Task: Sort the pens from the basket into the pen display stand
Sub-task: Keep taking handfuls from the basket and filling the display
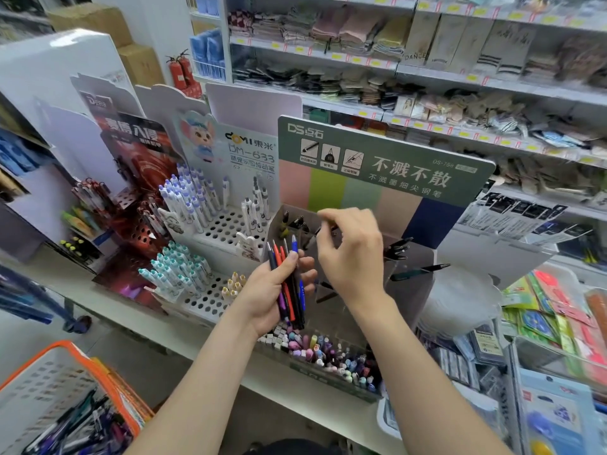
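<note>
— What carries everything?
— A long white table (170,326) in a shop aisle. Stocked shelves (427,80) of folded cloth goods rise behind it.

— How crowded is it?
— Card stands sit side by side along the back edge. The pen display stand (384,159), with its green header board, is just right of a white perforated stand (226,224). A clear tray of capped pens (328,356) lines the front edge. The only open room is the air above the display stand's clear compartments.

— And the basket?
— The basket (70,348), with its orange rim, sits below the table's front edge at the left, with loose pens (82,428) heaped inside.

— The hands?
— The left hand (276,290) is raised before the display stand with its fingers wrapped round a bundle of pens (289,284) in red, blue and black, tips up. The right hand (351,254) is arched above the compartments with its wrist bent. Its thumb and forefinger pinch a dark pen (310,240) that is partly hidden.
</note>
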`<state>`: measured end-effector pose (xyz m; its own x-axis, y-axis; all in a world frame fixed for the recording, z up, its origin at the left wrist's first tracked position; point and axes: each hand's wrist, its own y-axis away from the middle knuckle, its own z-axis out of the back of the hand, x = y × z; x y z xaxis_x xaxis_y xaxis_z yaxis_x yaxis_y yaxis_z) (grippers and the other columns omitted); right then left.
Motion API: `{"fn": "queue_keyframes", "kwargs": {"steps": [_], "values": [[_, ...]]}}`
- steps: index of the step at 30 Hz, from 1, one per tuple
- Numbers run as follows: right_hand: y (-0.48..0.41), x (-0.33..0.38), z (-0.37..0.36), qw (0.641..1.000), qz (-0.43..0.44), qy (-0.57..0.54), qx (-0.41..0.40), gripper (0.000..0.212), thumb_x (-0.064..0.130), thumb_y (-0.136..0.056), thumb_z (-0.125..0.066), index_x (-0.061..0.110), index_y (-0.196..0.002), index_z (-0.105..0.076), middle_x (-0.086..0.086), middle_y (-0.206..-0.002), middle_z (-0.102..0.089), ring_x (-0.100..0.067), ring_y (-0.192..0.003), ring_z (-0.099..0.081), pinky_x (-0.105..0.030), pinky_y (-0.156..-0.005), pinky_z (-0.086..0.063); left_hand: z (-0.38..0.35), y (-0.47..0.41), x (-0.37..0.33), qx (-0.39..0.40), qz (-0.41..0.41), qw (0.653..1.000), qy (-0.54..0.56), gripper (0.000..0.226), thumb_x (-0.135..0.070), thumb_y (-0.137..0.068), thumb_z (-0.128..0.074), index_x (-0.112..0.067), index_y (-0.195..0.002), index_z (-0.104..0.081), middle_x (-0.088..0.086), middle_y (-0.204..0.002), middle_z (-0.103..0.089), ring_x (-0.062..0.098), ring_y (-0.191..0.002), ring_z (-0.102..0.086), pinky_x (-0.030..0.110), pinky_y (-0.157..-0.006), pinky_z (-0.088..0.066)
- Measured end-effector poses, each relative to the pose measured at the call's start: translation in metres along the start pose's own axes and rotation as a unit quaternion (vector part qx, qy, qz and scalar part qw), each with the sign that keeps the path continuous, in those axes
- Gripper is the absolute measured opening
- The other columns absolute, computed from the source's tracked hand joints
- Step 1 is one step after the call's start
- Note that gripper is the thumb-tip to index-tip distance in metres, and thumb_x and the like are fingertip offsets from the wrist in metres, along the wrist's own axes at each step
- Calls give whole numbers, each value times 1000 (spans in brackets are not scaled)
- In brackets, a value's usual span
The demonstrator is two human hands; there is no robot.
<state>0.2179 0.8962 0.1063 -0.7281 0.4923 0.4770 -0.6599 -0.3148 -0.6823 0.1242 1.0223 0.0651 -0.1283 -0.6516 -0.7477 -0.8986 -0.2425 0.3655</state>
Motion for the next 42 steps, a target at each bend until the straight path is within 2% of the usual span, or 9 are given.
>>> {"fn": "queue_keyframes", "kwargs": {"steps": [4, 9, 13, 15, 18, 24, 28, 31, 42], "values": [[30, 17, -5, 967, -185, -125, 124, 25, 26, -102, -66, 21, -126, -73, 8, -94, -73, -8, -74, -66, -36, -78, -60, -1, 0, 4, 54, 7, 998, -32, 46, -29, -104, -63, 4, -136, -63, 22, -120, -66, 25, -95, -65, 32, -73, -58], [48, 5, 3, 920, -295, -207, 155, 11, 19, -98, -68, 28, -101, -74, 5, -84, -76, -12, -68, -73, -34, -64, -62, 9, 0, 13, 72, 40, 994, -76, 45, -28, -102, -64, 2, -135, -62, 28, -118, -66, 38, -105, -70, 52, -97, -59], [48, 6, 14, 926, -288, -238, 49, 11, 10, -100, -62, 20, -103, -63, 1, -82, -69, -11, -68, -66, -25, -64, -52, 8, 0, 19, 52, 43, 993, -99, 35, -21, -110, -56, 7, -132, -59, 29, -115, -72, 48, -113, -69, 62, -104, -55], [48, 8, 16, 926, -278, -247, -66, 10, 8, -104, -57, 17, -108, -57, -6, -85, -66, -19, -71, -65, -31, -64, -52, 9, -2, 18, 3, 37, 996, -84, 30, -20, -110, -55, 4, -128, -59, 16, -92, -72, 35, -84, -72, 48, -81, -64], [49, 5, 16, 939, -237, -214, -130, 12, 8, -105, -56, 17, -111, -53, -6, -92, -65, -23, -80, -67, -32, -71, -53, 23, -6, 17, -45, 47, 997, -40, 19, -22, -110, -54, -5, -118, -57, 1, -72, -53, 11, -52, -44, 23, -46, -41], [64, -8, -4, 972, -186, -139, 45, 14, 9, -101, -66, 19, -109, -60, 8, -91, -69, -8, -83, -68, -22, -73, -53, 29, -3, 16, -32, 81, 995, 48, 11, -15, -108, -51, -15, -98, -47, -2, -69, -44, 6, -44, -31, 18, -37, -27], [74, -17, -22, 980, -140, -19, 144, 8, 19, -99, -71, 23, -105, -74, 9, -90, -74, -19, -90, -65, -46, -84, -54, 28, 0, 14, 4, 71, 996, 58, 14, -11, -107, -44, -17, -94, -39, 1, -75, -46, 7, -47, -31, 18, -40, -29], [71, -11, -23, 985, -109, 46, 128, 11, 21, -100, -70, 24, -106, -78, 8, -98, -78, -26, -101, -62, -44, -83, -46, 25, 3, 10, 30, 63, 997, 43, 7, -10, -107, -40, -14, -102, -44, 3, -78, -49, 8, -51, -32, 19, -43, -29], [45, 13, -2, 925, -294, -178, 162, 12, 32, -100, -69, 28, -97, -80, 9, -64, -73, -7, -65, -72, -37, -78, -61, 9, 12, 6, 124, 24, 986, -111, 14, -20, -110, -53, -6, -109, -57, 9, -81, -57, 14, -62, -50, 24, -53, -44]]}}
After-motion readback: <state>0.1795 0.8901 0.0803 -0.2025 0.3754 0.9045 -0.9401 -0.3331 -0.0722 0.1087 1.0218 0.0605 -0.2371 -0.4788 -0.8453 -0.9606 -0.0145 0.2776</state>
